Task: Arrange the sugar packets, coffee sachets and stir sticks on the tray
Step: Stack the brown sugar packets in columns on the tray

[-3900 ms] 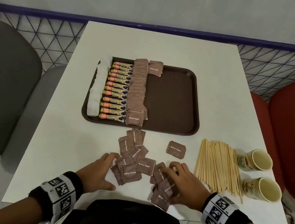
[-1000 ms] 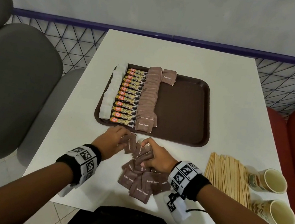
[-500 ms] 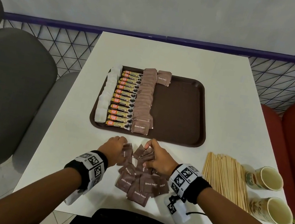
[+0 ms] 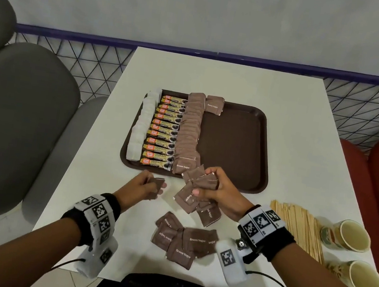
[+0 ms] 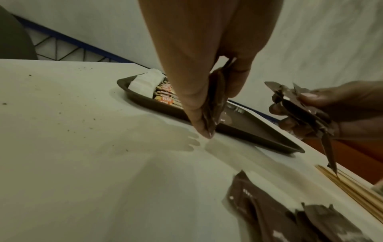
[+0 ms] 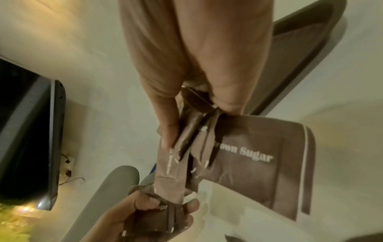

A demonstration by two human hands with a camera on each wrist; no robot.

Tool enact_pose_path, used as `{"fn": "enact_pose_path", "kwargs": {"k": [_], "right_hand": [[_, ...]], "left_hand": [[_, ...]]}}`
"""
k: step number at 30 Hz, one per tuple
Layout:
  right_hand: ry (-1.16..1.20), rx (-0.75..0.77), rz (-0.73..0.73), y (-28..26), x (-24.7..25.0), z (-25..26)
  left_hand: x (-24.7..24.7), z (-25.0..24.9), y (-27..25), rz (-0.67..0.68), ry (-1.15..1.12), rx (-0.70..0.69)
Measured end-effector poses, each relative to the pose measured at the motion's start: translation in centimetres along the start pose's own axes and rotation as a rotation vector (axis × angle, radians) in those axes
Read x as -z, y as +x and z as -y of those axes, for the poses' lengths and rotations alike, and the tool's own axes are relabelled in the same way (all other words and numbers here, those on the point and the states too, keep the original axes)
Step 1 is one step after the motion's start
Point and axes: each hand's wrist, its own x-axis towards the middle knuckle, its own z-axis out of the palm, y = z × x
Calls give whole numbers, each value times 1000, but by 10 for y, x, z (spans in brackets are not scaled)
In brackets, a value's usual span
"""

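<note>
Right hand [image 4: 222,191] grips brown sugar packets [image 4: 199,181].

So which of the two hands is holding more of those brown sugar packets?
The right hand: it grips a fanned bunch of brown sugar packets at the tray's near edge, while the left hand holds only a thin few.

Bare forearms, each with a black wristband [image 4: 276,244] carrying white square-coded marker tiles [image 4: 260,222]; a white marker-tagged camera pod [image 4: 231,262] hangs beneath each wrist, trailing a thin black cable [image 4: 269,277].
</note>
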Motion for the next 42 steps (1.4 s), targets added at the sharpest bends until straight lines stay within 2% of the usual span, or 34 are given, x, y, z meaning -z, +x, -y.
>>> {"fn": "enact_pose_path", "kwargs": {"k": [6, 11, 15, 20, 24, 28, 33, 35, 38, 42], "right_hand": [[156, 35, -14, 7, -22, 8], [277, 90, -2, 16, -46, 11], [242, 103, -48, 20, -60, 5], [138, 160, -38, 18, -67, -2], [73, 190, -24, 15, -68, -1], [-131, 248, -12, 16, -64, 4], [-382, 303, -146, 10, -58, 3], [-316, 291, -123, 8, -55, 4], [-140, 241, 18, 8, -54, 7], [-224, 249, 6, 13, -53, 3]], "left_hand": [[-6, -22, -6, 14, -216, 54], [-22, -31, -17, 126, -385, 49], [-26, -32, -24, 204, -595, 110], [-25, -28, -27, 317, -805, 186], [-24, -31, -29, 352, -851, 153], [-23, -34, -28, 306, -842, 138], [-24, -35, -23, 265, -823, 106], [-27, -37, -23, 264, -824, 119], [-29, -38, -22, 264, -827, 137], [-29, -39, -22, 277, -760, 105]]}}
